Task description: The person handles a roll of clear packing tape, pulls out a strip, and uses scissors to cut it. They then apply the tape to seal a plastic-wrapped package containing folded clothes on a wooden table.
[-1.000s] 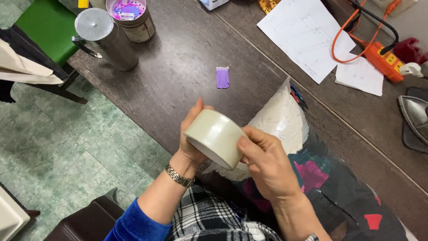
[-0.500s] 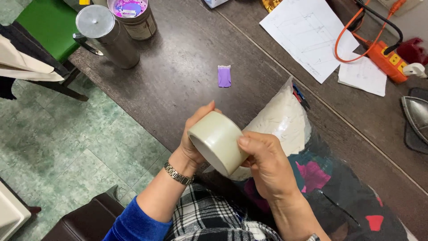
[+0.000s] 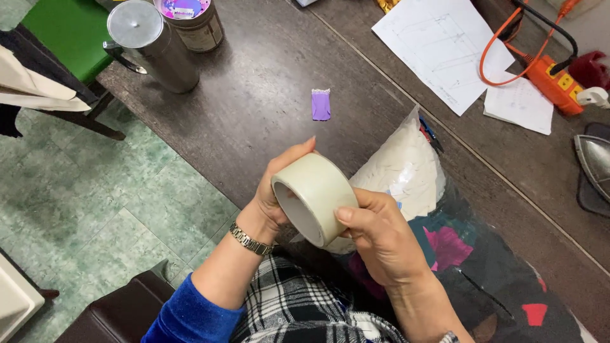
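A wide roll of pale, off-white tape (image 3: pixel 316 195) is held up over my lap, its open core facing down-left. My left hand (image 3: pixel 274 190), with a metal watch at the wrist, cups the roll from the far side. My right hand (image 3: pixel 376 238) grips its near edge, thumb lying on the outer band. Just behind the roll lies a clear plastic bag (image 3: pixel 406 168) of white stuffing, resting against dark patterned fabric (image 3: pixel 483 267) on my lap and the table edge.
On the dark wooden table (image 3: pixel 267 95) lie a small purple piece (image 3: pixel 321 105), a steel lidded jug (image 3: pixel 152 44), a tin (image 3: pixel 194 22), white sheets of paper (image 3: pixel 445 47), an orange power strip (image 3: pixel 553 73) and an iron (image 3: pixel 594 165). A green chair (image 3: pixel 60 32) stands at left.
The roll has turned slightly in my hands and my right thumb has shifted along its outer band. Both hands stay in the same place.
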